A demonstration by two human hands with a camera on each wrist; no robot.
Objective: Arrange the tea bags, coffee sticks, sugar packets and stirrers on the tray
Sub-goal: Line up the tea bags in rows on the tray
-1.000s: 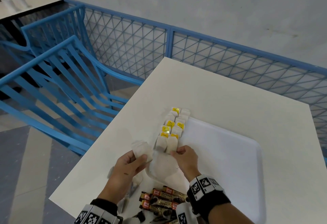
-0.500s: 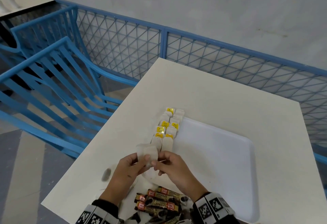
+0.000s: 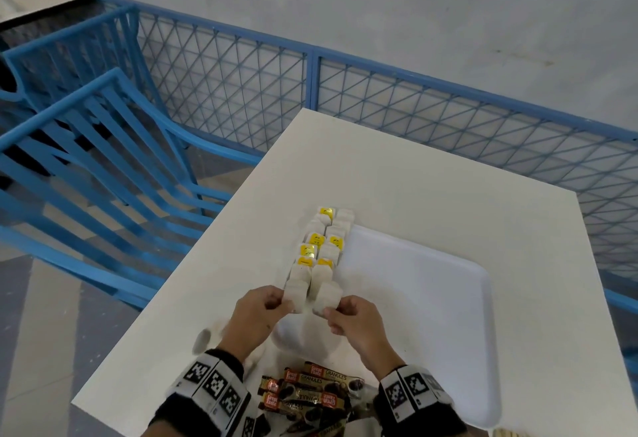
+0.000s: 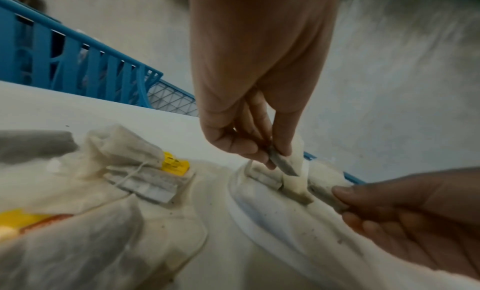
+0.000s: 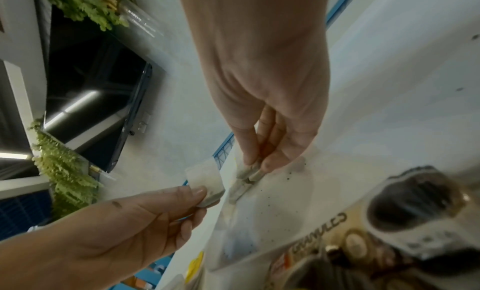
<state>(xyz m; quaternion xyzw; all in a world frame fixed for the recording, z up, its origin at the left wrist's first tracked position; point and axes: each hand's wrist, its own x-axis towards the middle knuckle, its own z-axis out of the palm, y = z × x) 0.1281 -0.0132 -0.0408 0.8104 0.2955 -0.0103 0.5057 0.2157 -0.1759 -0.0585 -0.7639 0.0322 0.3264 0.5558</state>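
Note:
White tea bags (image 3: 321, 246), some with yellow tags, lie in two columns along the left side of the white tray (image 3: 414, 298). At the near end of the columns my left hand (image 3: 286, 303) pinches one tea bag (image 3: 296, 295) and my right hand (image 3: 328, 312) pinches another tea bag (image 3: 328, 298) beside it. In the left wrist view the left hand (image 4: 270, 154) holds its bag (image 4: 293, 162) upright by the lower edge. In the right wrist view the right hand (image 5: 259, 165) holds its bag (image 5: 249, 175) low against the tray. Brown coffee sticks (image 3: 310, 391) lie between my wrists.
Loose tea bags (image 4: 135, 150) lie on a clear plastic bag (image 3: 303, 340) near the table's front left. The white table (image 3: 414, 177) ends close on the left, where blue chairs (image 3: 86, 160) stand. A blue mesh railing (image 3: 379, 98) runs behind.
Both hands met over one tea bag, then moved forward. Each now holds a tea bag at the near end of the columns.

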